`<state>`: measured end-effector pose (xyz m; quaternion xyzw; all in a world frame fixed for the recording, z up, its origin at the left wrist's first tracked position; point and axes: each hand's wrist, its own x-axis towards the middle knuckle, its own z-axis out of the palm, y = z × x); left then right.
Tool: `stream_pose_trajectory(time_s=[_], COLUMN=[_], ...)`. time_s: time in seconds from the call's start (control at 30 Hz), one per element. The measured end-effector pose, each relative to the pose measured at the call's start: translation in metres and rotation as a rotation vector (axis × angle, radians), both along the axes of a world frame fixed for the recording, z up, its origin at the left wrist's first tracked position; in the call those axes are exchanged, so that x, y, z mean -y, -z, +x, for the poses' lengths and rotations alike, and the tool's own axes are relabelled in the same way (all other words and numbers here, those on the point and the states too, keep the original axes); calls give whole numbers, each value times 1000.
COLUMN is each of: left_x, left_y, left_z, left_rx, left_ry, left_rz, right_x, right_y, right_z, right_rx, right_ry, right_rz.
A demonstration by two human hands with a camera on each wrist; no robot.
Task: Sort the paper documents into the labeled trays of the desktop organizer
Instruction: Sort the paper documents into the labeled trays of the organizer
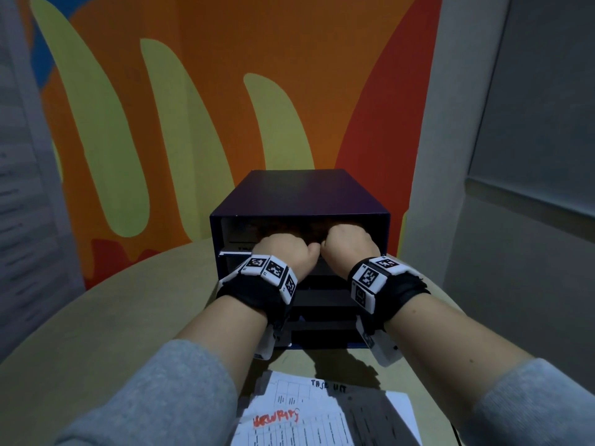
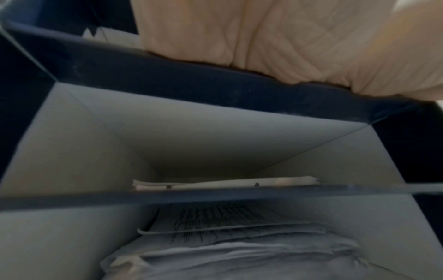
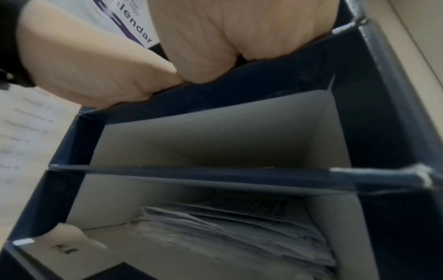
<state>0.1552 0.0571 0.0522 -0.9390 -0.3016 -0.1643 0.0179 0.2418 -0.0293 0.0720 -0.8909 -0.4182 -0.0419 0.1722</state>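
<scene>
Both hands at the organizer's top tray: left hand and right hand curled over a calendar sheet, likely seating it; more papers wait on the counter

Top sheet, black handwriting: "TASK LIST", only partly readable.
Top sheet, red handwriting: one word, not readable.
Printed sheet by the hands: "…lendar".
Tray label: black marks, not readable.
</scene>
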Motion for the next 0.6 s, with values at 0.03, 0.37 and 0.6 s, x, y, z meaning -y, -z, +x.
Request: stream_pose_trajectory(time_s=[0.03,0.37,0.6], left_x=[1,9,13], left_y=[0,9,15], left_z=[-1,-26,-67], left_rx=[13,93,-8], left_ry=[3,58,104], left_rz=[8,168,7], right_x=[0,16,51], right_y=[1,19,49], right_z=[0,4,-1], right_rx=[3,256,351], right_ry=[-4,-186,-275], right_rz=[6,125,183])
